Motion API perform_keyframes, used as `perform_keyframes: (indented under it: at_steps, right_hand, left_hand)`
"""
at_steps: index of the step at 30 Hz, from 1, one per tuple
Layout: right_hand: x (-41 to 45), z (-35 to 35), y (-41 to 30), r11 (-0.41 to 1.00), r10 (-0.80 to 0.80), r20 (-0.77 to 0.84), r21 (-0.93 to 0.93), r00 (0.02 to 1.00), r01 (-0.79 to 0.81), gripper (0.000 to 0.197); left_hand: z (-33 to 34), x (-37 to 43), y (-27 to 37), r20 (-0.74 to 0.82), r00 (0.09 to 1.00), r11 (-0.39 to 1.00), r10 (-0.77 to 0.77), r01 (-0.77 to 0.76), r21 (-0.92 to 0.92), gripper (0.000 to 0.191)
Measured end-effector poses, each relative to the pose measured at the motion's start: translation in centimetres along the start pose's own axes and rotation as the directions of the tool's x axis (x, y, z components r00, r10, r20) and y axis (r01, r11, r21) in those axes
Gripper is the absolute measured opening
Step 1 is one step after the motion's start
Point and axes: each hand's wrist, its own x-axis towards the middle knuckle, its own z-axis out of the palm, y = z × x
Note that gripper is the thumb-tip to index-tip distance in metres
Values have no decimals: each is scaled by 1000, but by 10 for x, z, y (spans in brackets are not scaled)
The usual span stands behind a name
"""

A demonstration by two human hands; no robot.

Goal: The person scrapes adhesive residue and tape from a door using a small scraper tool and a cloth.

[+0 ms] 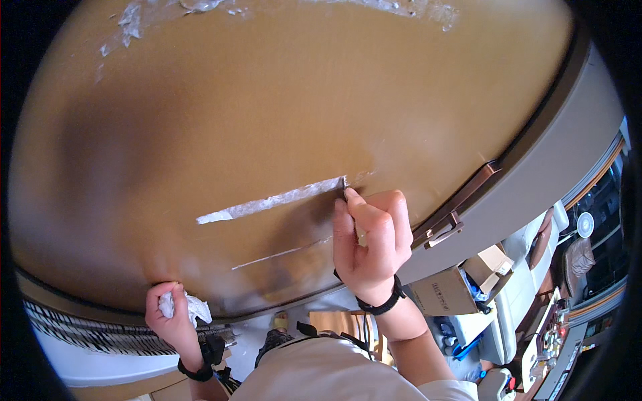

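Note:
Before me stands a brown door panel [281, 115] with a glossy surface. A whitish strip of residue [273, 201] runs slantwise across it, and a thinner pale line [282, 253] lies below. My right hand [373, 235] pinches a small, thin blade-like piece [344, 182] against the strip's right end; most of it is hidden by my fingers. Crumpled white tissue [193, 307] is held in my left hand [170, 313], which rests at the panel's lower left edge. Ragged white residue [131, 22] also marks the panel's top.
A copper-coloured door handle [464, 195] sits on the panel's right edge, close to my right hand. Beyond the grey frame [567, 145] are an open cardboard box [441, 293], a pale sofa [521, 295] and a cluttered table [531, 358]. Dark-striped material [110, 328] borders the lower left.

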Motion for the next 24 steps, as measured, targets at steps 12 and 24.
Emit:
perform_keyframes:
  at_steps: [12,24]
  right_hand:
    - [-10,7,-40,948,84,103,297,991,-111,21]
    - [-22,33,-70,915,110,233,355,966,-190,31]
  left_hand:
    - [-1,0,-3,24,1000,997,11,-9,-73,8]
    - [-5,2,-12,73,993,992,93,-86,-91,9]
